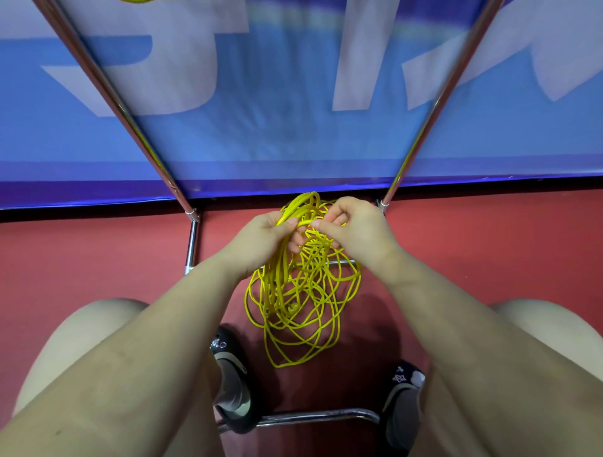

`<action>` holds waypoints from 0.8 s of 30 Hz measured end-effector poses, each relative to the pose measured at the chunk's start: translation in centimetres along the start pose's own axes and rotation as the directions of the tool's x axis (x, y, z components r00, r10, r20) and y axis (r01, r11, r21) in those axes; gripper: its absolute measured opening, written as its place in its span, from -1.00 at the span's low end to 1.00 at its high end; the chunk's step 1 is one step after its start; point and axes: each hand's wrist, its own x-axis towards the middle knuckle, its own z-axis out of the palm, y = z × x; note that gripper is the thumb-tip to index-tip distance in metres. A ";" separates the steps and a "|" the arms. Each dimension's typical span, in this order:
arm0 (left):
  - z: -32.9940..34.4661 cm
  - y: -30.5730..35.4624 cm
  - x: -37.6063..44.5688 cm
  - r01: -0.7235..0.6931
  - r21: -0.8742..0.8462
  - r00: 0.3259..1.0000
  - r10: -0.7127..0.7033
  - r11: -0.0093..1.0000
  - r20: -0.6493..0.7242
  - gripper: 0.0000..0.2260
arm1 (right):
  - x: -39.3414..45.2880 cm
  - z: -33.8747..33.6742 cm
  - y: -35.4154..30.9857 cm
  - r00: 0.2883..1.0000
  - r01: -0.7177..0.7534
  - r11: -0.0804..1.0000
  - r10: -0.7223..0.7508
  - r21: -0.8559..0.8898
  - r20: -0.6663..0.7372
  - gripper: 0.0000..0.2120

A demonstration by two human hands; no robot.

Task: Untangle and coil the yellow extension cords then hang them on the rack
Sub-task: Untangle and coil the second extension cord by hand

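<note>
A tangle of yellow extension cord (pixel 303 306) lies on the red floor between my feet and hangs up into my hands. My left hand (pixel 261 238) grips a bundle of several gathered loops that droop from its fist. My right hand (pixel 350 228) pinches a single strand just to the right of the left hand's thumb. The two chrome uprights of the rack (pixel 107 98) rise on the left and the right, meeting a chrome base frame on the floor. A bit of yellow cord (pixel 137 1) shows at the top edge.
A blue banner with large pale letters (pixel 293 98) stands close behind the rack. A chrome base bar (pixel 310 416) crosses the floor by my dark shoes (pixel 233 368). My bare knees fill the lower corners.
</note>
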 end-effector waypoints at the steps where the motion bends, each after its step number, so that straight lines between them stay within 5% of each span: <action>1: 0.0 0.0 0.0 -0.018 0.017 1.000 0.018 1.000 -0.004 -0.78 | 0.0 0.0 0.0 1.000 -0.002 1.000 0.002 0.007 0.005 -0.77; 11: 0.5 -0.3 -0.2 0.027 -0.050 0.997 -0.023 0.998 0.078 -0.78 | -0.5 0.3 -0.2 0.987 0.071 0.997 -0.073 0.016 0.143 -0.74; 15: -0.1 -0.4 0.1 -0.022 0.064 1.000 0.023 0.998 -0.020 -0.71 | 0.0 0.3 0.5 0.988 0.047 0.999 -0.049 0.022 0.145 -0.80; 18: -1.2 -0.1 0.4 -0.028 -0.083 0.991 0.017 0.996 -0.130 -0.71 | 0.4 -0.5 1.4 0.977 0.018 0.995 0.004 -0.101 0.213 -0.79; 24: -2.7 0.2 0.5 -0.002 -0.200 0.994 -0.020 0.980 -0.110 -0.76 | 0.3 -2.4 0.3 0.994 0.017 0.974 -0.040 0.225 0.099 -0.81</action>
